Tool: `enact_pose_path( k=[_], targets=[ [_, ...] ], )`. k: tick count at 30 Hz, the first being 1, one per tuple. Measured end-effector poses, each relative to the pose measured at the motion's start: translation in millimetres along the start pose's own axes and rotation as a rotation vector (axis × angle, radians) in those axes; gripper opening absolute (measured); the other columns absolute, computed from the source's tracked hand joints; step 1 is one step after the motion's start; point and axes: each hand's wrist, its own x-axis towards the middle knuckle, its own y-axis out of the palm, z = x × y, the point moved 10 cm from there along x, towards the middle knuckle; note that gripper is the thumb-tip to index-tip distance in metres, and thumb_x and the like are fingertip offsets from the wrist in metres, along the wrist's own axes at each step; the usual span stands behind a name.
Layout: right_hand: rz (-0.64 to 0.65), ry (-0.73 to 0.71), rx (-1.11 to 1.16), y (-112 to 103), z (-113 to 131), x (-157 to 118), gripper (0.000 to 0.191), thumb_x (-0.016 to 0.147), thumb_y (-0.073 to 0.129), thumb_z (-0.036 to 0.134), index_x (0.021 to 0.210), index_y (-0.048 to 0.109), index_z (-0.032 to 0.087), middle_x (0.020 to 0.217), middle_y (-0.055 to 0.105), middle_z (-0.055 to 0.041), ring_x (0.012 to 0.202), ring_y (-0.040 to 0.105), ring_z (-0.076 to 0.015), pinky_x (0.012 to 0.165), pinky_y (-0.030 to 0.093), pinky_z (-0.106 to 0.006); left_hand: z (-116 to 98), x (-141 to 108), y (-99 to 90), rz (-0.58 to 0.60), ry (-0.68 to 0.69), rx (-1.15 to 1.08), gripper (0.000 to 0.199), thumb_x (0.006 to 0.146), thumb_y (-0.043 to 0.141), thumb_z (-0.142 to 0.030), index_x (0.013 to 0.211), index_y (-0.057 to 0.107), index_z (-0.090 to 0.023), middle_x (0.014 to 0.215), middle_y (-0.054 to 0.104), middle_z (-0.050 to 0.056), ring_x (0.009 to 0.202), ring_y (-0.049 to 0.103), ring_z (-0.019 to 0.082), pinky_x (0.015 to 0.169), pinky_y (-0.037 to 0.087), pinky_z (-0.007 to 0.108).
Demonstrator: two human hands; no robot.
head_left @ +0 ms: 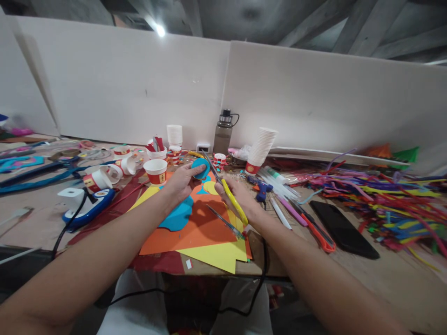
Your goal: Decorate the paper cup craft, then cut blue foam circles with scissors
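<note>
Between the thumb and fingers of my left hand [183,182] is a round piece of blue paper [200,169]. My right hand [237,194] grips yellow-handled scissors [228,193], whose blades point up and left beside the blue disc. Whether the blades touch its edge I cannot tell. Below my hands lie orange paper [167,242], a larger blue paper piece [178,216] and a yellow paper circle [210,188]. A pen-like tool [226,222] rests on the orange sheet near my right wrist.
Paper cups [155,171] stand behind my left hand, and a tall cup stack [261,151] is at the right. A bottle [223,132] stands by the white partition. Rightward are a glue gun [262,190], a red cutter [317,231], a phone [344,228] and colourful pipe cleaners [394,195].
</note>
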Motion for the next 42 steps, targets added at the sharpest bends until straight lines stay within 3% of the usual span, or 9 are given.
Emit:
enact_pose_path(
  k=[14, 26, 42],
  targets=[
    [0.006, 0.035, 0.007, -1, 0, -1, 0.04, 0.086, 0.048, 0.06, 0.076, 0.045, 0.021, 0.063, 0.049, 0.0031, 0.058, 0.045, -0.0111, 0.053, 0.032, -0.023, -2, 0, -0.3, 0.007, 0.022, 0.008, 0.023, 0.06, 0.081, -0.02, 0.073, 0.064, -0.014, 0.061, 0.062, -0.002, 0.052, 0.056, 0.007, 0.05, 0.045, 0.018],
    [-0.013, -0.011, -0.047, 1, 1, 0, 0.037, 0.088, 0.044, 0.057, 0.08, 0.043, 0.021, 0.069, 0.044, 0.004, 0.063, 0.039, -0.011, 0.057, 0.03, -0.025, -1, -1, -3.6, -0.05, 0.056, -0.022, 0.023, 0.06, 0.081, -0.021, 0.072, 0.062, -0.015, 0.06, 0.061, -0.004, 0.053, 0.054, 0.007, 0.046, 0.038, 0.017],
    [-0.013, 0.026, -0.054, 5, -4, 3, 0.035, 0.088, 0.047, 0.055, 0.08, 0.044, 0.021, 0.069, 0.043, 0.0043, 0.063, 0.04, -0.011, 0.058, 0.029, -0.025, -5, -9, -0.4, -0.093, 0.076, -0.067, 0.013, 0.065, 0.074, -0.015, 0.065, 0.062, -0.013, 0.057, 0.059, -0.003, 0.053, 0.052, 0.007, 0.049, 0.039, 0.018]
  ],
)
